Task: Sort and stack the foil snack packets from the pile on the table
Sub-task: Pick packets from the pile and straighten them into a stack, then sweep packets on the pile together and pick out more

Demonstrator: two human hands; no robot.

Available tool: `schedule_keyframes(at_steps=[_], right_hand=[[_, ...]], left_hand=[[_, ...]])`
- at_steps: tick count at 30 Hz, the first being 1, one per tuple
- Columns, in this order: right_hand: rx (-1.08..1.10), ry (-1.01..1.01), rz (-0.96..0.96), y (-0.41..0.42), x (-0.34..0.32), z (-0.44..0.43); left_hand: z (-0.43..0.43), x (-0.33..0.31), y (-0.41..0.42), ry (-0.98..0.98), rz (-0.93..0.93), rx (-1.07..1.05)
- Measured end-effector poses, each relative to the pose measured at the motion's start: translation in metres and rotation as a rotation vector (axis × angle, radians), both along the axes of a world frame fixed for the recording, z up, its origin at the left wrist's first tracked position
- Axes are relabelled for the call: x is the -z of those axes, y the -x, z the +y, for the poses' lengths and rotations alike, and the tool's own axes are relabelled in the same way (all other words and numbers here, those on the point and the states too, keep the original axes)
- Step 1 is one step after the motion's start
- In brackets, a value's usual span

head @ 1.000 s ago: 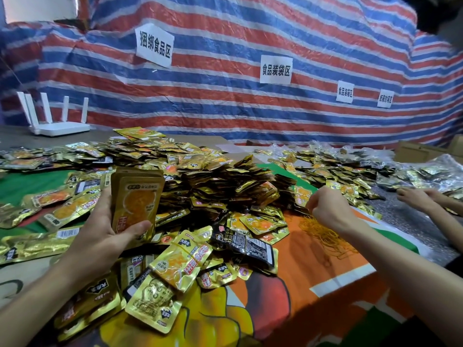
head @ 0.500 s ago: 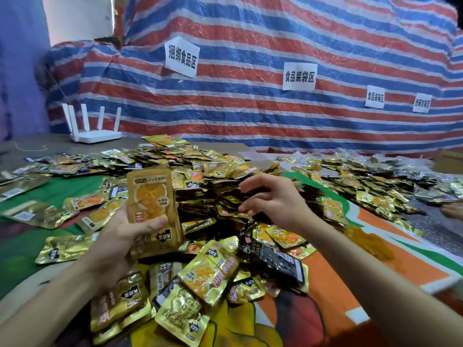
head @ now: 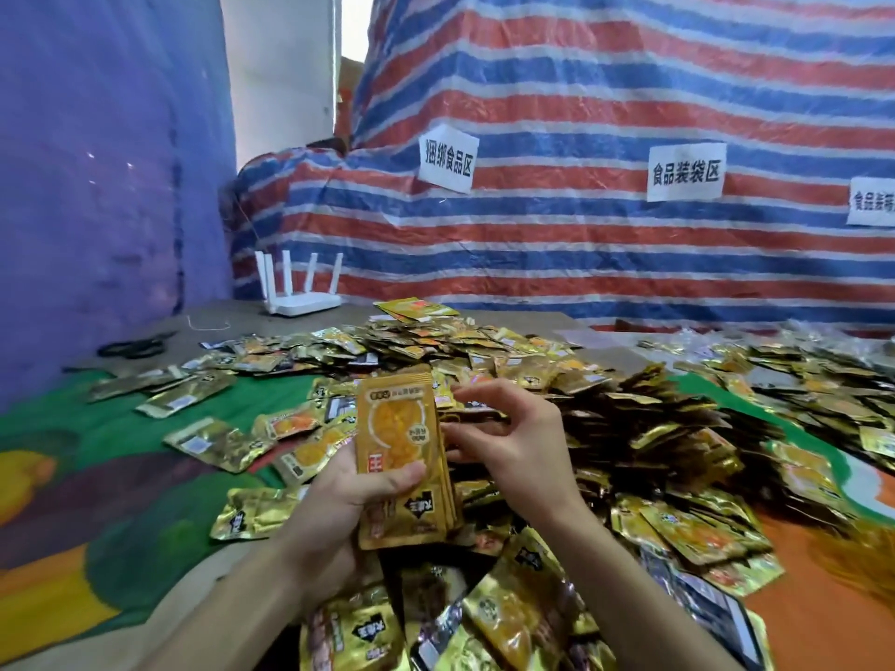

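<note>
Head view: the left hand [head: 339, 496] grips a stack of foil snack packets [head: 397, 452] upright above the counter [head: 232, 322], thumb pressed across the front packet. The right hand [head: 518, 447] sits just beside the stack's right edge with its fingers curled; it may be pinching something thin, but I cannot tell. Behind both hands spreads the loose pile of packets [head: 629, 428]. A white router [head: 302, 302] stands at the far edge.

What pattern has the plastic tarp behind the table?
The plastic tarp has red, blue and white stripes; head view.
</note>
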State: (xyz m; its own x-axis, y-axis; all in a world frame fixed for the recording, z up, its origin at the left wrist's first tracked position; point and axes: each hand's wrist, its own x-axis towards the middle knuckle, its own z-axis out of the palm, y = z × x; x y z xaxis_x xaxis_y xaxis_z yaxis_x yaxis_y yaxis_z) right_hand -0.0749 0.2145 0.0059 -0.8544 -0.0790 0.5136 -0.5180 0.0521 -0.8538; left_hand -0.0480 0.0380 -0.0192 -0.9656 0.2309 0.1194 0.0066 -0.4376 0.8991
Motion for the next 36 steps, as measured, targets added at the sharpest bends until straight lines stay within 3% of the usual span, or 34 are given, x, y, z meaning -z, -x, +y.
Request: schedule_keyframes(at_steps=[5,11,17,23,28,32,34,36], right_hand=[[-0.045,0.005,-0.050,-0.006,0.003,0.004],[-0.168,0.105,-0.244,-0.008,0.003,0.011],[-0.327,0.011,-0.507,-0.007,0.002,0.014],[-0.476,-0.130,-0.465,-0.011,-0.005,0.028],[-0.715,0.194,-0.425,-0.011,-0.011,0.037],[-1.020,0.534,-0.438,-0.014,-0.012,0.033],[-0.941,0.615,-0.445,-0.013,-0.009,0.029],[-0.772,0.553,-0.401,-0.013,-0.005,0.022]], left_hand=[[0.003,0.002,0.001,0.045,0.032,-0.035],[0.002,0.002,-0.002,0.002,0.015,-0.024],[-0.009,0.000,-0.007,-0.044,0.037,0.240],[-0.011,0.001,-0.005,-0.008,0.091,0.353],[-0.014,0.000,-0.002,-0.120,0.063,0.260],[-0.010,0.000,-0.003,-0.140,0.043,0.312],[-0.008,0.000,-0.003,-0.158,0.031,0.339],[-0.005,0.000,-0.003,-0.146,0.017,0.322]])
